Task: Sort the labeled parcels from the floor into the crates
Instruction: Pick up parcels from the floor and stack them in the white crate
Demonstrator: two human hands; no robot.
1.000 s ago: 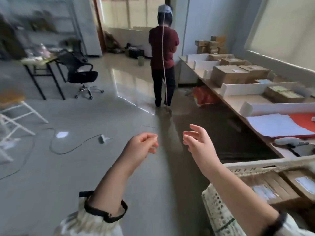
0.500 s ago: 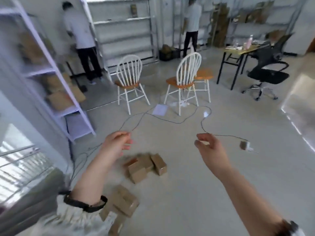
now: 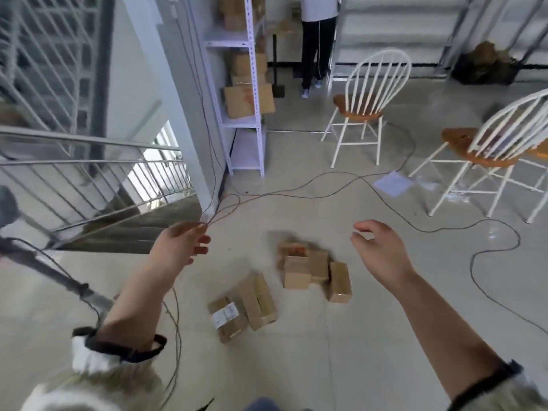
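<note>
1. Railing [image 3: 89, 170]: metal stair rail at 9 o'clock, steps descending behind it.
2. Left hand [image 3: 181, 247]: raised at 7 o'clock of the parcels, fingers loosely curled, empty, touching nothing.
3. Shelving unit [image 3: 246, 84]: white, at 12 o'clock, cardboard boxes on its upper levels, lowest level bare.
4. Labeled parcel [image 3: 227, 318]: brown carton on the floor at 6 o'clock, white label facing up, touching a longer taped carton [image 3: 258, 301] just beside it on the right.
5. Parcel cluster [image 3: 308, 266]: several small brown cartons heaped together on the floor at centre, between the two hands; one upright carton [image 3: 339, 281] stands at its right edge. Labels too blurred to read.
6. Person [image 3: 317, 40]: standing at 12 o'clock by the far shelves, seen from behind, dark trousers.
7. Right hand [image 3: 379, 250]: raised at 3 o'clock of the cluster, fingers spread and slightly hooked, empty.
8. Chairs: one white spindle-back chair [image 3: 364, 105] at 1 o'clock, a second [image 3: 486, 155] at 2 o'clock, both with wooden seats.
9. Cables [image 3: 326, 185]: thin dark leads trailing across the floor.
</note>
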